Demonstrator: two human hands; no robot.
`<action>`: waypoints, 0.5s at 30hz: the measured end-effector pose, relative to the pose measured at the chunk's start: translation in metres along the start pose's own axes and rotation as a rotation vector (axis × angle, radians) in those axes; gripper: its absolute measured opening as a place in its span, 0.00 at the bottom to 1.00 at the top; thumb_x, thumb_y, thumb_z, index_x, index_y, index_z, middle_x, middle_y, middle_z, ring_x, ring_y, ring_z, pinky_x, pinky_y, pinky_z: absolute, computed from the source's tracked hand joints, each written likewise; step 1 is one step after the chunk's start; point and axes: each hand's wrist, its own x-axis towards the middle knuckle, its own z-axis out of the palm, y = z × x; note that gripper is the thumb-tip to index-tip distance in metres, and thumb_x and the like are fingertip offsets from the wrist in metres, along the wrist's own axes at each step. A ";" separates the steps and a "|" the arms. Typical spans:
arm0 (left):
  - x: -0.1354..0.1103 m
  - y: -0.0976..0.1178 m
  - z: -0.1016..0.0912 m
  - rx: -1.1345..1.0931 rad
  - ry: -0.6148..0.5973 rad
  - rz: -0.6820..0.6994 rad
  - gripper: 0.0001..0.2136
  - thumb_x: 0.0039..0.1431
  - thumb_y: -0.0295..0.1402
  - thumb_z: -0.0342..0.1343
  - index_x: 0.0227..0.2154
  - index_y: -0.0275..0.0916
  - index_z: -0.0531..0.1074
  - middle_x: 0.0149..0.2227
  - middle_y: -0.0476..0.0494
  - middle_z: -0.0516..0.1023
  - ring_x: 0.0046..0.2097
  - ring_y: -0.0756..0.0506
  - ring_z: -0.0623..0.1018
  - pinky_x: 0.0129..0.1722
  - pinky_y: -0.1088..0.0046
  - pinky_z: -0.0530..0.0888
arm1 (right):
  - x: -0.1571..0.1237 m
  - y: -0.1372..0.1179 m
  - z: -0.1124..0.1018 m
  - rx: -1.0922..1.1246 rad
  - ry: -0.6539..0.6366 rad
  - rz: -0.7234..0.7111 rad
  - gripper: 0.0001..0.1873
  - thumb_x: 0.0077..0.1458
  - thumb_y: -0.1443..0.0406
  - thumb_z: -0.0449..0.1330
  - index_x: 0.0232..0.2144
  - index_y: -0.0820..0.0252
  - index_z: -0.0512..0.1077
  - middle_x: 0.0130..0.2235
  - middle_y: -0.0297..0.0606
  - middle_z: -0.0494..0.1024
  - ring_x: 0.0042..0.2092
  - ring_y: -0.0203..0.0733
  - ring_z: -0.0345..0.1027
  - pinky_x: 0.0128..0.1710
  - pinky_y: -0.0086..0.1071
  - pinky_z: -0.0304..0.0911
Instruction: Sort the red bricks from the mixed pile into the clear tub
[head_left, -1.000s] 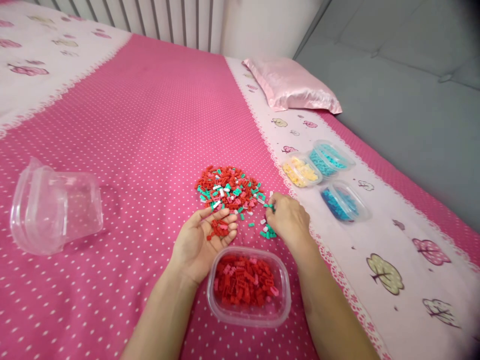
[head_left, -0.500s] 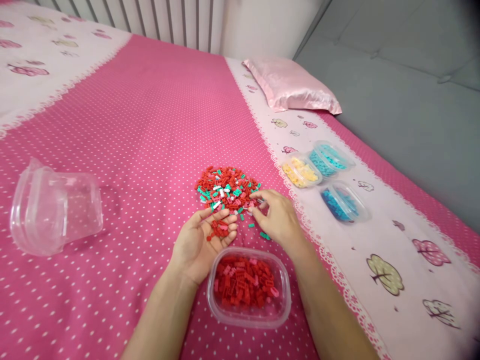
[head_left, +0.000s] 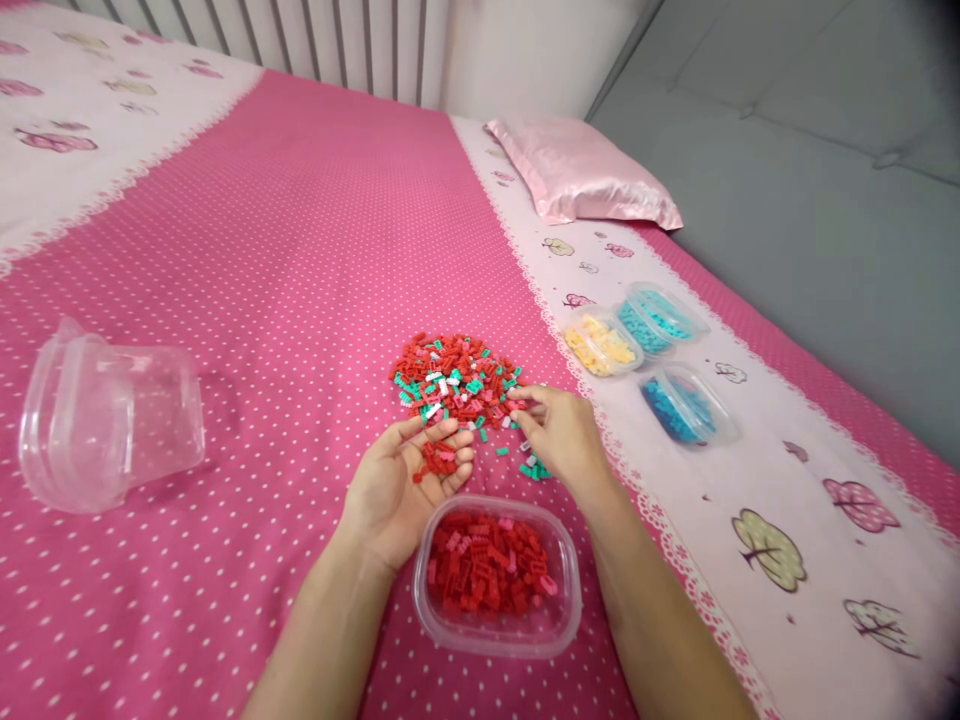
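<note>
Both hands work low and apart from each other: the left hand [head_left: 390, 490] lies palm up with its fingers loosely curled, and the right hand [head_left: 564, 430] has its thumb and forefinger at the near right edge of a heap of bricks; whether a brick is caught between those fingertips cannot be told. Beneath everything spreads a bed [head_left: 300, 240] with a soft pink cover, so a light touch probably serves better than pressing, which could make loose bricks roll. Well off to the left lie nested see-through containers [head_left: 165, 400]. Just in front of the left hand sits a plastic tub [head_left: 495, 645] of red and pink bricks, its nearness likely making for a short, safe tip. Beyond it is the heap [head_left: 454, 375], mixed red, green, pink and white; taking bricks from its edge should disturb the rest least. Near the right wrist lies a small cluster of mostly green bricks [head_left: 535, 468], easily brushed by a low sleeve or palm. Smallest of all, the few red bricks [head_left: 439, 458] on the left fingers call for a level, cupped palm.
</note>
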 end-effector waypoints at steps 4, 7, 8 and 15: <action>-0.001 0.000 0.001 0.004 0.010 0.000 0.13 0.57 0.30 0.45 0.28 0.28 0.73 0.29 0.35 0.75 0.29 0.47 0.76 0.31 0.73 0.76 | 0.000 0.000 -0.001 -0.010 0.010 0.007 0.13 0.51 0.71 0.58 0.40 0.59 0.76 0.36 0.39 0.80 0.37 0.43 0.75 0.42 0.36 0.69; -0.001 0.001 0.001 0.004 0.007 -0.003 0.13 0.58 0.30 0.45 0.28 0.28 0.73 0.29 0.36 0.75 0.29 0.47 0.76 0.31 0.73 0.76 | 0.000 0.000 -0.002 -0.009 0.014 0.006 0.14 0.51 0.72 0.58 0.40 0.58 0.75 0.36 0.38 0.80 0.37 0.44 0.75 0.43 0.37 0.69; -0.001 0.000 0.001 0.003 0.007 -0.004 0.13 0.58 0.30 0.45 0.28 0.28 0.73 0.29 0.36 0.75 0.29 0.47 0.76 0.31 0.73 0.76 | 0.000 0.001 -0.002 -0.006 0.018 0.005 0.14 0.50 0.73 0.58 0.40 0.58 0.75 0.36 0.38 0.80 0.37 0.44 0.75 0.43 0.37 0.69; -0.001 0.001 -0.001 0.002 -0.001 -0.003 0.13 0.57 0.30 0.45 0.29 0.28 0.73 0.30 0.35 0.76 0.29 0.47 0.76 0.31 0.73 0.76 | -0.002 0.000 -0.005 0.074 0.093 0.000 0.10 0.47 0.74 0.57 0.34 0.58 0.71 0.32 0.35 0.79 0.35 0.40 0.74 0.40 0.35 0.69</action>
